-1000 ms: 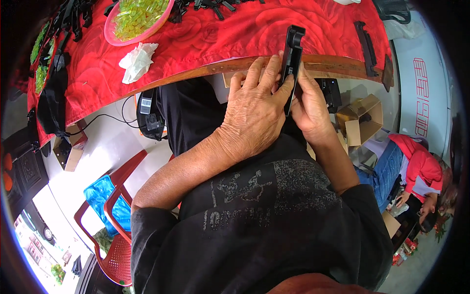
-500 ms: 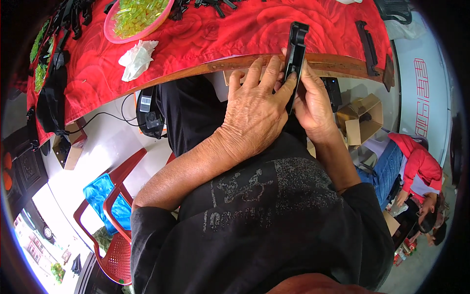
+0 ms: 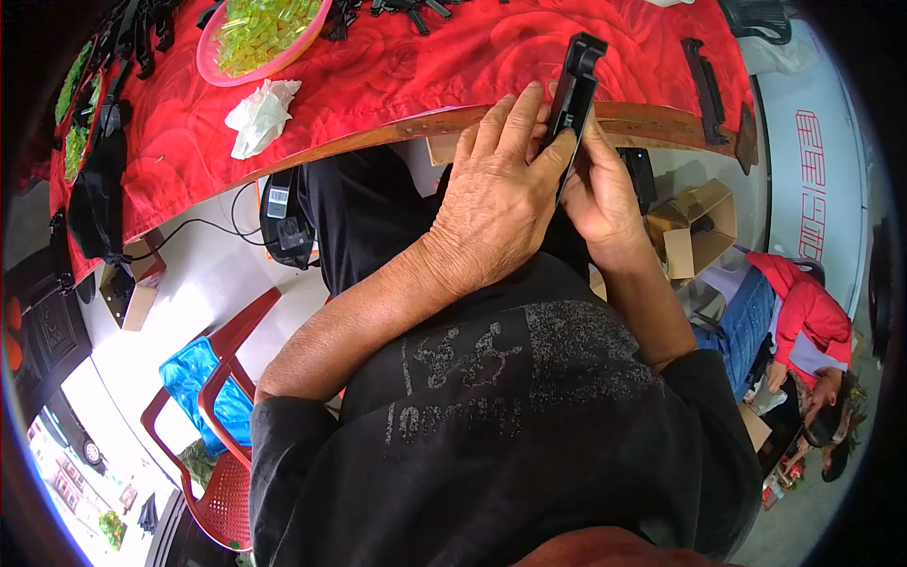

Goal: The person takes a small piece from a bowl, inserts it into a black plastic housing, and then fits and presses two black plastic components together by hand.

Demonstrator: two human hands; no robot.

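Note:
A long black plastic part [image 3: 579,77] with a hooked, hollowed upper end is held upright, tilted slightly right, over the table's front edge. My left hand [image 3: 491,210] lies across its left side, thumb pressed on the part and fingers stretched towards the table, closed on it. From the right, my right hand [image 3: 607,194] grips the lower part, palm turned up and fingers behind it. The lower end and most right fingertips are hidden. A similar long black part [image 3: 704,90] lies on the table to the right.
The red-clothed table [image 3: 406,71] bears a pink bowl [image 3: 210,68] of yellow-green clear pieces, crumpled white tissue [image 3: 260,118] and several black parts [image 3: 413,13]. Below are an open cardboard box [image 3: 710,231] and a red chair [image 3: 227,491]. Another person [image 3: 803,312] sits at right.
The black part has shifted slightly up and to the right and leans a little more that way. Both hands move with it, keeping their hold.

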